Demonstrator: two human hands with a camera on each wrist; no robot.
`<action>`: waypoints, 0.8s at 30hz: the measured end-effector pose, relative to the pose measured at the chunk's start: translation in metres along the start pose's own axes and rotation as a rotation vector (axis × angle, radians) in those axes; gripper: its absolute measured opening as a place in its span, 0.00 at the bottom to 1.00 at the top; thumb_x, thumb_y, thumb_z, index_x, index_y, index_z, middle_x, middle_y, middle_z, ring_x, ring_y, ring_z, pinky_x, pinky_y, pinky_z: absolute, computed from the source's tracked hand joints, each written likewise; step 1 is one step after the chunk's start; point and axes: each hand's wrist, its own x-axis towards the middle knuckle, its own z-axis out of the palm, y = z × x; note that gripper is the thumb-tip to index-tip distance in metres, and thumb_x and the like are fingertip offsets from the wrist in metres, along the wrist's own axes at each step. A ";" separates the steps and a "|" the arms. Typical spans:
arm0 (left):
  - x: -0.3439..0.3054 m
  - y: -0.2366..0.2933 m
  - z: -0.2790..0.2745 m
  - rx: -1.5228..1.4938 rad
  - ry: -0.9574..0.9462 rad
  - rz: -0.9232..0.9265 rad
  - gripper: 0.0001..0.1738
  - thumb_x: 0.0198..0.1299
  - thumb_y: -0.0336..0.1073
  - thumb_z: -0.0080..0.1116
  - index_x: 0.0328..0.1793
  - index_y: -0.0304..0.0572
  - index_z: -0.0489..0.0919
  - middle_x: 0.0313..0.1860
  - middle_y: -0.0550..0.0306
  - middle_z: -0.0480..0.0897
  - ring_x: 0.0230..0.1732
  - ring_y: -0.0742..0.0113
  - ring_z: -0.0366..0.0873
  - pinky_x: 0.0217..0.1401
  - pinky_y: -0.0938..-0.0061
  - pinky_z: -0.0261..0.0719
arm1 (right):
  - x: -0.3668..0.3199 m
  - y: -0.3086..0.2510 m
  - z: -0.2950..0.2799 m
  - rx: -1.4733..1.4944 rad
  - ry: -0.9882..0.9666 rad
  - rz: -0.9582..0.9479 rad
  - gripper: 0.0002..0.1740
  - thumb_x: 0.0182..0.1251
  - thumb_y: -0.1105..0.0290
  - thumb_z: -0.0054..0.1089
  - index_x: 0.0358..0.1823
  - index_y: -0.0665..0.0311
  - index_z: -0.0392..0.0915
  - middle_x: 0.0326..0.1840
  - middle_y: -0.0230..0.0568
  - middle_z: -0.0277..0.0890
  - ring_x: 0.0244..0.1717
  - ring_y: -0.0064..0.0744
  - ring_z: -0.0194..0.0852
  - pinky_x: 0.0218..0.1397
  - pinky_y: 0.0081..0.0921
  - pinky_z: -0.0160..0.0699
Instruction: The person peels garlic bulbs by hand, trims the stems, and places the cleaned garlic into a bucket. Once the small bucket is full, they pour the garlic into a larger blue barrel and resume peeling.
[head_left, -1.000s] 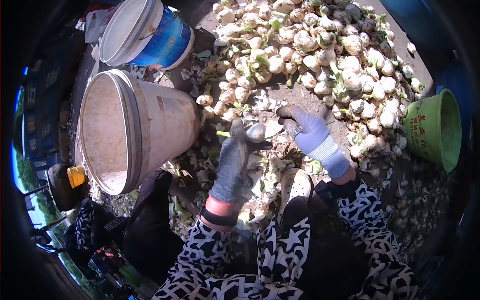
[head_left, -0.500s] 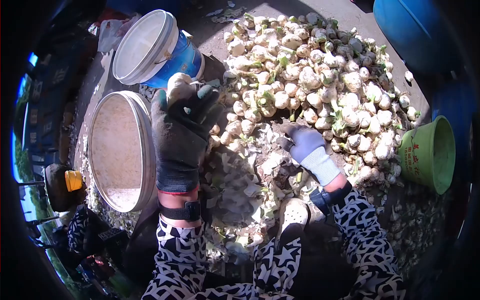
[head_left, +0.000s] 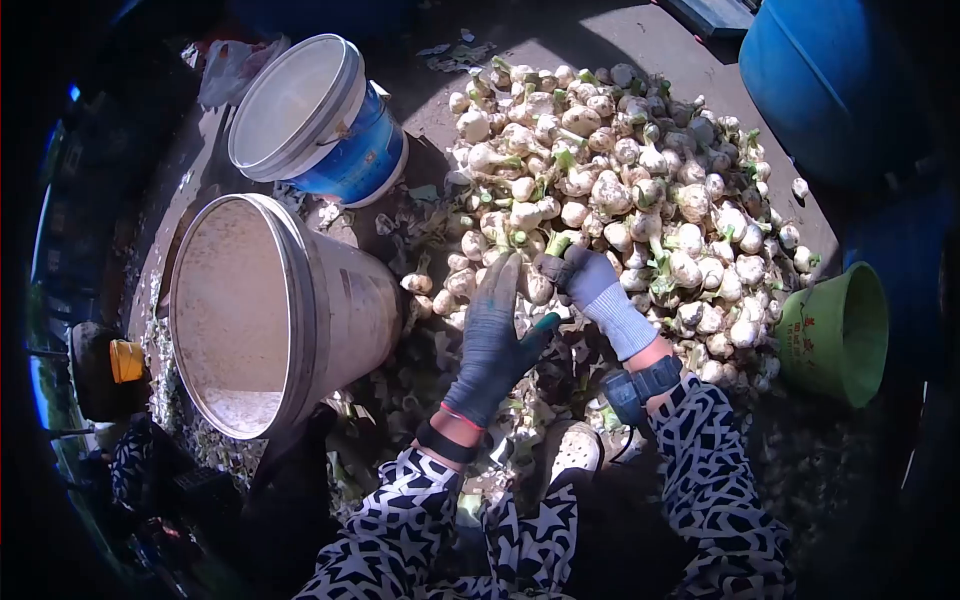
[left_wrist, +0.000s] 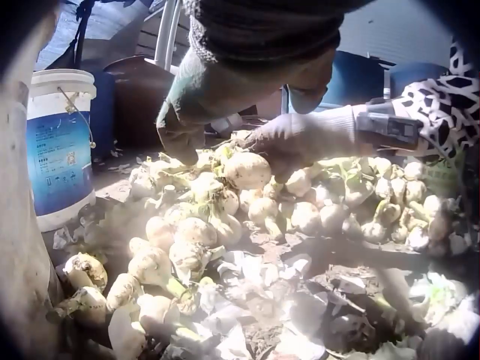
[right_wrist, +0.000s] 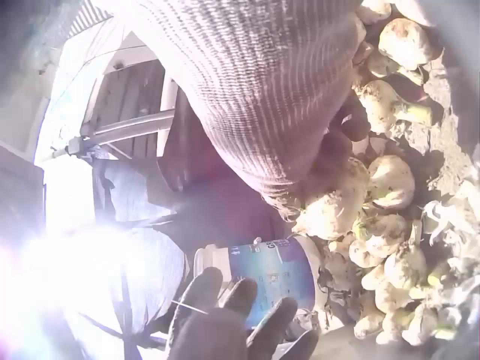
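In the head view my left hand (head_left: 494, 335), in a dark glove, reaches to the near edge of a pile of garlic bulbs (head_left: 610, 190). Its fingers are extended, thumb spread to the right; the right wrist view shows these spread fingers (right_wrist: 266, 326) holding nothing. My right hand (head_left: 592, 278), in a pale-cuffed glove, is just right of it with curled fingers. It grips a garlic bulb (head_left: 538, 286) by the stem end, and a green stem (head_left: 557, 243) sticks up by its fingertips. From the left wrist, the bulb (left_wrist: 247, 171) appears right under the right fingers.
A tilted white bucket (head_left: 345, 305) stands at left, its mouth towards me. Behind it leans a blue-and-white bucket (head_left: 350, 165). At right lies a green bucket (head_left: 815, 335); a large blue container (head_left: 815, 90) is beyond. Papery peelings (head_left: 510, 425) litter the ground around my shoe (head_left: 577, 450).
My left hand carried a bulb left to the buckets, let it go, and came back to the pile without it. My right hand moved slightly forward and left onto another bulb.
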 end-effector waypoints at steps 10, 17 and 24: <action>-0.035 0.024 -0.045 -1.139 -0.392 -0.579 0.30 0.66 0.49 0.55 0.67 0.37 0.68 0.57 0.52 0.77 0.56 0.66 0.76 0.60 0.70 0.74 | -0.092 -0.073 -0.031 0.463 -0.141 0.074 0.13 0.68 0.69 0.58 0.50 0.69 0.80 0.42 0.34 0.82 0.40 0.20 0.76 0.45 0.22 0.76; -0.008 0.044 -0.073 -0.431 -0.311 -0.583 0.25 0.70 0.51 0.47 0.60 0.37 0.73 0.49 0.49 0.82 0.46 0.57 0.83 0.50 0.68 0.80 | -0.099 -0.052 -0.016 0.729 -0.499 0.047 0.14 0.64 0.65 0.62 0.43 0.70 0.80 0.38 0.35 0.80 0.40 0.20 0.76 0.43 0.20 0.74; -0.052 0.031 -0.048 -0.543 -0.306 -0.285 0.19 0.66 0.39 0.57 0.60 0.39 0.74 0.49 0.64 0.78 0.47 0.76 0.76 0.51 0.82 0.74 | -0.091 -0.013 0.003 0.157 -0.263 -0.815 0.19 0.66 0.65 0.59 0.51 0.72 0.75 0.39 0.39 0.80 0.44 0.36 0.82 0.48 0.31 0.82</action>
